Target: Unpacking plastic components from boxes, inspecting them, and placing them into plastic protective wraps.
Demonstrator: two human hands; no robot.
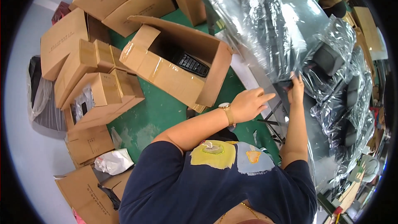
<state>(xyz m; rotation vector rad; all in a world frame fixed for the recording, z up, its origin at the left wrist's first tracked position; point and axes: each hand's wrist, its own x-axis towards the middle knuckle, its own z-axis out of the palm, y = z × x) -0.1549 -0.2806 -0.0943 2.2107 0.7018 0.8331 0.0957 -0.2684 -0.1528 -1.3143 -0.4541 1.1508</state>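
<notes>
We see bright, even overhead light with soft, faint shadows. Just above the fingers point(297, 84) of the right hand point(295, 90), white glare streaks the crinkled silver plastic bag point(265, 29). Our fisheye view bends the brown cardboard boxes point(70, 37) far left of the fingers, and the rim falls black. Focus stays fairly sharp.

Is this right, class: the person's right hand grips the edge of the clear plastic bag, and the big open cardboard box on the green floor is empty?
Not quite. The head view shows the right hand gripping the plastic bag, but the open cardboard box isn't empty: a black ribbed item lies inside.
</notes>
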